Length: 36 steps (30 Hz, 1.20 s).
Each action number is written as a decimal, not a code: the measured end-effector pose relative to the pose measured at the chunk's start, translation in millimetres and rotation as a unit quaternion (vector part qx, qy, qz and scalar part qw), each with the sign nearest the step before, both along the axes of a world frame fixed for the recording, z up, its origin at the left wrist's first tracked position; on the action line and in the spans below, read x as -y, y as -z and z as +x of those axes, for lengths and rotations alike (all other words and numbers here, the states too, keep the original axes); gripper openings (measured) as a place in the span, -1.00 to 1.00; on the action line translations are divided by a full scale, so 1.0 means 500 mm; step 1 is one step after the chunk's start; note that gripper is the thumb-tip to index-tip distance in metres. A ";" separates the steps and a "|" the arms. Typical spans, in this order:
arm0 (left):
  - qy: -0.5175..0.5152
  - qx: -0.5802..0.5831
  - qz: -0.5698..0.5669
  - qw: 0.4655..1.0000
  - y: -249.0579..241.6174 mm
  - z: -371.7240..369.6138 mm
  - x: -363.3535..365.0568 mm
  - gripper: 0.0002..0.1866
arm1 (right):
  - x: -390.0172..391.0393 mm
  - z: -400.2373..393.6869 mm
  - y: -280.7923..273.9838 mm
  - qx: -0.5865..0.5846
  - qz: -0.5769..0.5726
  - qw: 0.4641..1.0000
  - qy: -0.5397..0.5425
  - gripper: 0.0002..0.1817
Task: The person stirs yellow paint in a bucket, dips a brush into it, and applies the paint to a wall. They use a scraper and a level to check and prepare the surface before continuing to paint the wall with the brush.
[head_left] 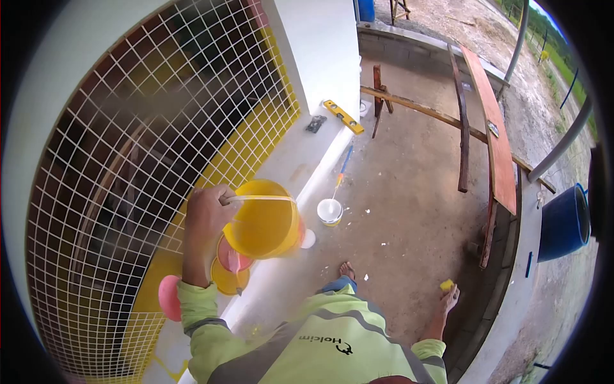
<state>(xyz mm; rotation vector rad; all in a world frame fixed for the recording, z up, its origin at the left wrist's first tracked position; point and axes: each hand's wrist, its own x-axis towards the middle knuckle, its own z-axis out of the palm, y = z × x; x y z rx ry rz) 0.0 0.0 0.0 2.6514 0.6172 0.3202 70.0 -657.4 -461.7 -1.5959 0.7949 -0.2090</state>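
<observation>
My left hand (209, 208) is closed around the pale handle of a yellow bucket (259, 224), which is tilted so its inside shows. Under the bucket, partly hidden by it, a pink container (231, 256) and a yellow container (225, 280) are on the white ledge beside my forearm. A rounded pink object (169, 297) lies near my left sleeve. Off to the right, my right hand (450, 298) grips a small yellow sponge (446, 285) over the floor. A small white pot (330, 211) stands on the floor, with a blue-handled tool (345, 161) by it.
White mesh (147, 128) over an opening runs along the left. A yellow spirit level (343, 116) rests on the ledge (291, 157). Wooden planks (489, 128) on supports stretch along the right, near a blue barrel (564, 224). A bare foot (347, 270) is on the floor.
</observation>
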 end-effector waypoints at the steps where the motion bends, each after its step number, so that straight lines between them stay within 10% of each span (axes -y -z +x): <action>1: -0.014 -0.011 -0.002 1.000 0.029 -0.010 -0.001 -0.83 | 0.076 -0.125 0.011 -0.060 -0.020 0.996 0.058 -0.66; 4: -0.050 0.016 0.030 0.998 0.063 0.241 -0.119 -0.81 | 0.123 -0.148 0.287 -0.202 -0.037 0.963 0.173 -0.68; 11: -0.103 0.003 0.086 0.991 0.156 0.398 -0.199 -0.77 | -0.138 0.112 0.157 -0.322 -0.061 0.941 -0.081 -0.66; 18: -0.202 -0.023 0.068 0.977 0.275 0.471 -0.239 -0.82 | -0.082 0.539 0.051 -0.038 -0.177 0.945 -0.274 -0.63; 21: -0.243 0.004 0.066 0.968 0.334 0.466 -0.188 -0.85 | -0.123 0.895 -0.023 0.031 -0.052 0.974 -0.218 -0.58; 28: -0.349 0.057 0.146 0.924 0.463 0.511 0.044 -0.70 | -0.583 1.394 -0.410 0.286 -0.070 0.848 -0.440 -0.64; 30: -0.344 0.038 0.124 0.930 0.549 0.524 0.131 -0.67 | -0.751 1.379 -0.508 0.435 -0.124 0.730 -0.512 -0.70; 31: -0.325 0.005 0.103 0.940 0.594 0.525 0.165 -0.68 | -0.838 1.356 -0.546 0.359 -0.020 0.780 -0.513 -0.73; 34: -0.353 -0.141 -0.175 0.909 0.587 0.519 0.217 -0.77 | -1.048 1.224 -0.628 0.373 0.032 0.680 -0.630 -0.78; 36: -0.430 -0.024 -0.136 0.892 0.622 0.477 0.223 -0.80 | -1.149 1.119 -0.659 0.351 0.104 0.603 -0.709 -0.77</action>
